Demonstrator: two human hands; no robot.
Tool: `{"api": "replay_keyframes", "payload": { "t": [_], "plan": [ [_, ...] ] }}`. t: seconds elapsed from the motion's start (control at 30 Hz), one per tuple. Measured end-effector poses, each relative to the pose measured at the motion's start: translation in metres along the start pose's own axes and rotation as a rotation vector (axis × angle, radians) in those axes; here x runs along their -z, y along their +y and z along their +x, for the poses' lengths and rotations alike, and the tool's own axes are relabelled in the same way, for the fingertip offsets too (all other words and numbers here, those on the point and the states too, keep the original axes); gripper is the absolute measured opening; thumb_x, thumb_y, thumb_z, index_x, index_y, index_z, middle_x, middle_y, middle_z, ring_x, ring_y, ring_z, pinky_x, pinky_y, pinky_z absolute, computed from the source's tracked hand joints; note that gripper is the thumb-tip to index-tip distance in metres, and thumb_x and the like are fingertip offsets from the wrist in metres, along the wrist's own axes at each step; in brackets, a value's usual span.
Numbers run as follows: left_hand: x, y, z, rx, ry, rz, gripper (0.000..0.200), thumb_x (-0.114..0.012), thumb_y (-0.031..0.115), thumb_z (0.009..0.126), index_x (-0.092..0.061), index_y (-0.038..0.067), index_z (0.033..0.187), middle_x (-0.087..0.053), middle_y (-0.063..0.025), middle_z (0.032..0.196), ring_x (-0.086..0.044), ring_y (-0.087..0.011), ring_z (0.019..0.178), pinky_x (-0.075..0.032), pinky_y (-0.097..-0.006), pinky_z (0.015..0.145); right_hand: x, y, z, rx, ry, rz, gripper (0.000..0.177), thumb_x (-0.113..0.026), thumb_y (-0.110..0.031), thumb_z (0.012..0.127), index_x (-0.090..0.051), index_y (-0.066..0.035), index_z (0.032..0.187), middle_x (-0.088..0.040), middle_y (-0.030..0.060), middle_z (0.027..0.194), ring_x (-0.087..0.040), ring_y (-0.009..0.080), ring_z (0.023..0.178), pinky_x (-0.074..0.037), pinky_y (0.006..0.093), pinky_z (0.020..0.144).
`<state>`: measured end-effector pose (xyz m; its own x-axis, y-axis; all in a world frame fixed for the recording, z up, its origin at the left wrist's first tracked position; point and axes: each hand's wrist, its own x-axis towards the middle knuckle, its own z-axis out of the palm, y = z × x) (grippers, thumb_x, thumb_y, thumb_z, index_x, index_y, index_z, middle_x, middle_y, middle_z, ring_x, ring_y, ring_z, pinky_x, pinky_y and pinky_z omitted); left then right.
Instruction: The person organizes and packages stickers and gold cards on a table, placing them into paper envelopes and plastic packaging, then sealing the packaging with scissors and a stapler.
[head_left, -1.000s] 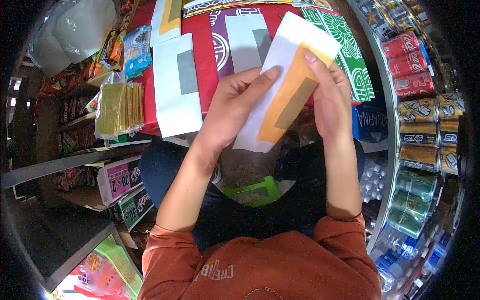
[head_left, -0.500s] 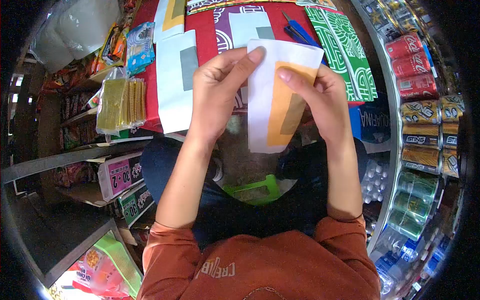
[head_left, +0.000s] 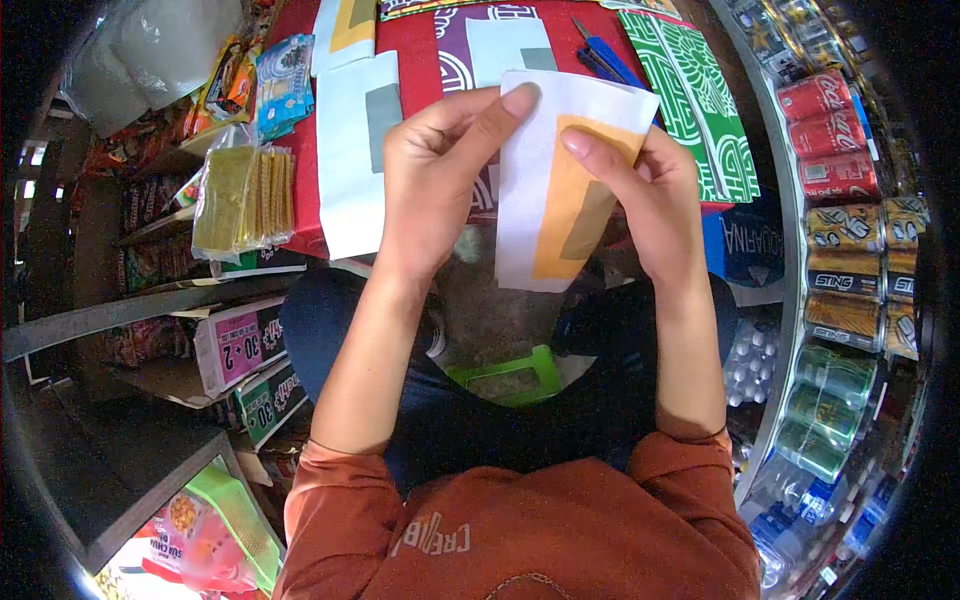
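Observation:
My left hand (head_left: pixel 432 185) pinches the upper left edge of a folded white paper (head_left: pixel 522 205) between thumb and fingers. On the paper's right side, my right hand (head_left: pixel 650 205) grips it, thumb in front and fingers behind. The paper hangs upright above my lap and carries an orange panel with a darker grey-brown patch. Behind it on the red tabletop (head_left: pixel 418 65) lie a white paper with a grey patch (head_left: pixel 350 165), another white paper (head_left: pixel 492 50) over a purple patterned sheet (head_left: pixel 455 65), and a blue-handled tool (head_left: pixel 608 62).
Green patterned sheets (head_left: pixel 690 105) lie at the table's right. Drink cans (head_left: pixel 830 135) line a shelf on my right. To the left are clear packs of yellowish-brown pieces (head_left: pixel 240 200), snack packets and boxes (head_left: pixel 235 350). A green plastic object (head_left: pixel 515 375) is below my knees.
Both hands keep their hold on the paper. It has shifted slightly up and tilts a little more, its bottom edge now higher. The camera view has moved slightly.

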<state>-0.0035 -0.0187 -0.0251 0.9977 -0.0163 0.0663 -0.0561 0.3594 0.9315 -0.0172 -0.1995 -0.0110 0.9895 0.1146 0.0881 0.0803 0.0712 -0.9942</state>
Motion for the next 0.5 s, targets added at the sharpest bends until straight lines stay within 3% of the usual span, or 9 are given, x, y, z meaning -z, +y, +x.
{"api": "replay_keyframes", "payload": {
  "t": [0.5],
  "plan": [
    [0.0025,0.0,-0.0008,0.0,-0.006,0.017,0.019,-0.075,0.015,0.093,-0.075,-0.001,0.105,-0.074,-0.0039,0.091,-0.064,-0.0052,0.078,-0.05,-0.0202,0.07,-0.0013,-0.0012,-0.0011,0.015,0.016,0.029,0.029,-0.076,-0.016,0.091,-0.071,0.003,0.112,-0.074,0.0063,0.102,-0.068,0.0106,0.092,-0.053,0.0254,0.082]
  ]
}}
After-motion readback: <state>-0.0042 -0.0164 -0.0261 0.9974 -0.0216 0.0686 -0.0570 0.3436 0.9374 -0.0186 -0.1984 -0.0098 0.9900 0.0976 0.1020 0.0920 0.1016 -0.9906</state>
